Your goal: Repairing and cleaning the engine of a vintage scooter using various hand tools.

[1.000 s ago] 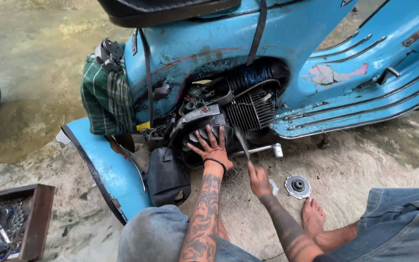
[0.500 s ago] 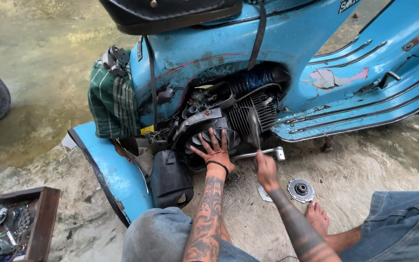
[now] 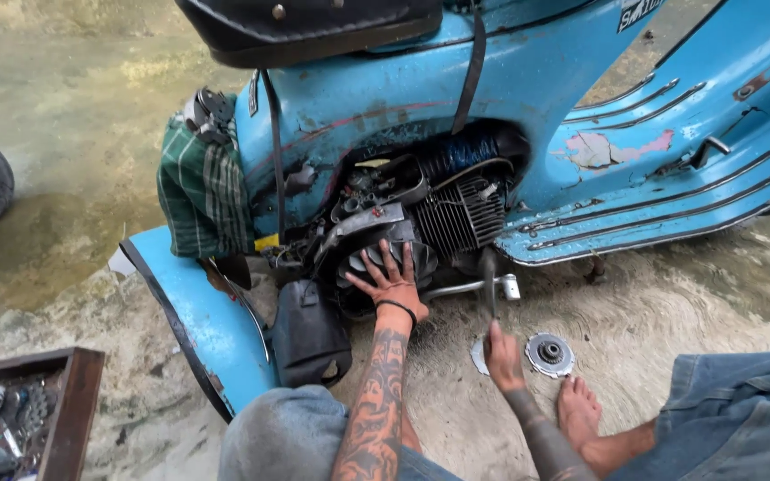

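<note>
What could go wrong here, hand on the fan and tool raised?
1. The left hand lies flat on the finned fan while the right hand holds a tool upright beside it; a slip could hit the fingers.
2. The round part sits loose on the gritty ground, next to a bare foot; it could get kicked or pick up dirt.

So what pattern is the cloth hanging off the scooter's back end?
Green plaid cloth with pale stripes, clearest in the head view.
</note>
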